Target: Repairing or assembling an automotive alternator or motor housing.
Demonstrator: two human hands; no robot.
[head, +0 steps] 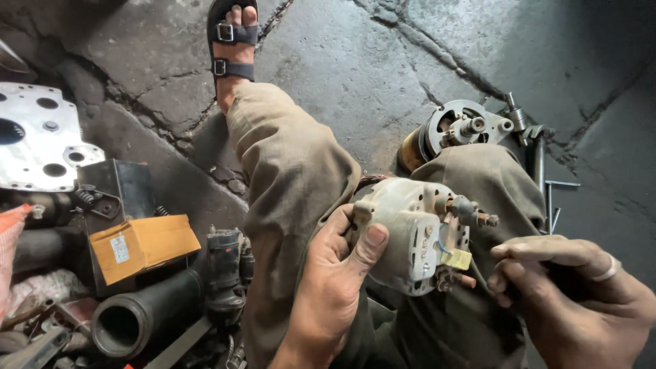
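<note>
While the left hand (335, 273) grips the grey alternator housing (410, 236) with thumb pressed on its face and fingers wrapped behind, the right hand (574, 294) sits just beside the housing's terminal end, fingers curled into a narrow fist; whether it holds anything I cannot tell. The housing rests above the person's lap, between the knees of the olive trousers (294, 178), with a small yellow connector (458, 260) on its lower right side. Beyond the right knee a second motor part (458, 126) lies on the cracked concrete floor (355, 75), with metal tools (547, 184) just beside it. Toward the floor's left edge sits an orange cardboard box (147, 246) (closed, with a small pale label on its end), leaning on a black metal case (116, 188); a black rubber hose (133, 318) lies below it, open end empty. Bare floor lies around the sandalled foot (234, 41) by the top edge.
</note>
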